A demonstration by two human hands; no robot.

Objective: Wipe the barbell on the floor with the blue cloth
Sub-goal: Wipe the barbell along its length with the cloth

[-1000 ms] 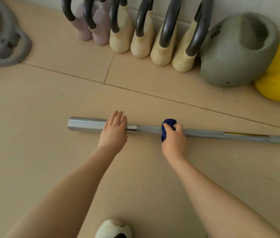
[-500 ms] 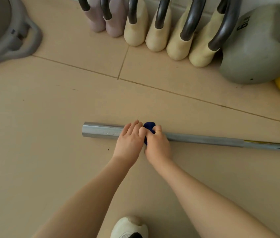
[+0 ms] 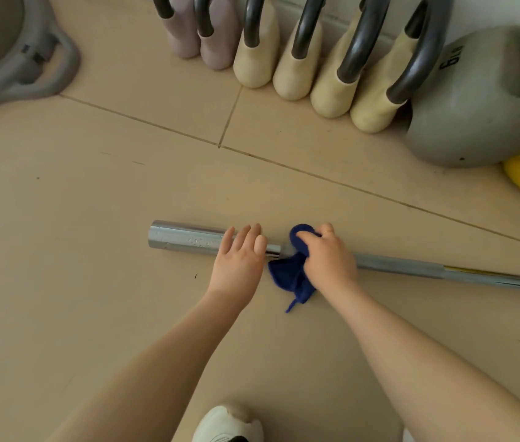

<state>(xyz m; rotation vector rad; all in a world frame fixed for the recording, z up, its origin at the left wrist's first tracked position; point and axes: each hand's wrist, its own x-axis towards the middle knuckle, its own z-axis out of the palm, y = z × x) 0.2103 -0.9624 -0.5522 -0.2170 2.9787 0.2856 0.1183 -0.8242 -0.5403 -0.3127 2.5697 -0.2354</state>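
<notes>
Steel barbell [image 3: 395, 264] lies lengthwise left-right on the floor [image 3: 61, 282], right hand [image 3: 327, 256] clamping the blue cloth [image 3: 290, 275] at the sleeve collar, left hand [image 3: 239, 260] flat-open bracing the sleeve; unwiped shaft runs rightward.

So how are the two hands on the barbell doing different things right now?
The left hand lies flat and open on the thick chrome sleeve of the barbell, fingers extended, holding nothing. The right hand is closed around the blue cloth, bunched over the thinner shaft, with a loose tail trailing onto the floor. Both press on the bar close together, near its left end.
</notes>
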